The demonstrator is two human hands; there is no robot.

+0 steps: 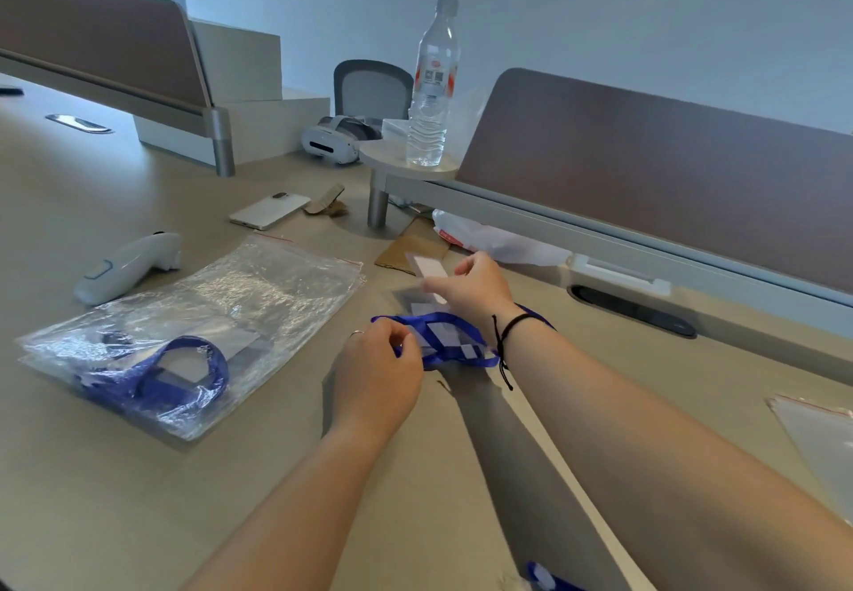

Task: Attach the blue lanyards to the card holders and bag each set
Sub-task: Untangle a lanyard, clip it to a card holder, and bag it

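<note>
Near the desk's (138,521) far edge, under the partition (669,166), the right hand (475,290) is pinching a clear card holder (431,274) while the left hand (376,378) is gripping a blue lanyard (454,357) lying looped over pale cards. Bare desk is lying open toward the near edge. At the left, a crinkled clear bag (258,295) is holding another blue lanyard and holder.

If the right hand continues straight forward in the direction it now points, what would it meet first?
Probably the flat brown cardboard piece on the desk, just beyond the clear card holder that the right hand pinches. The grey divider post stands farther along. Depth is uncertain.
</note>
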